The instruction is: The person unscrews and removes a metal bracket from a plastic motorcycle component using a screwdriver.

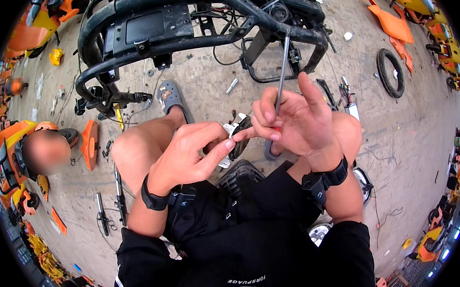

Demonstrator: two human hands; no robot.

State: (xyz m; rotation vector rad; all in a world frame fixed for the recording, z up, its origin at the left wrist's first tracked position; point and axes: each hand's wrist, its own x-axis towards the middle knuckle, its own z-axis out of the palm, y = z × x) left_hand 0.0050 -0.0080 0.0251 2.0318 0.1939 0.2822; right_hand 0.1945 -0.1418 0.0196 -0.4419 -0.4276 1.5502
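Orange panel (88,145), upright at left; two dark rod-like parts (119,197), lying lengthwise on the concrete floor, near left. Grey clog (176,100), worn on the left foot. Black tubular frame (167,2), large, across the far side. Left hand (196,149), centre left: fingers bent, thumb and index finger brought together at the tips; whether anything is pinched there cannot be told. Black-and-white part (239,139), small and irregular, between the two hands, just beyond the left fingertips and partly covered by fingers; its long axis appears to run near to far, and the left hand is the nearer, with the right index fingertip also close beside it. Metal cylinder (232,86), small, loose on the floor farther off. Long metal rod (283,68), slender, right of the part, running from the right hand toward the far frame with its far end leaning slightly right; contact with the frame cannot be told. Right hand (306,121), palm turned up: curled fingers grasp the rod, thumb raised clear, index finger stretched left. Round lamp (362,184), near right. Black tyre (381,73), flat, far right.
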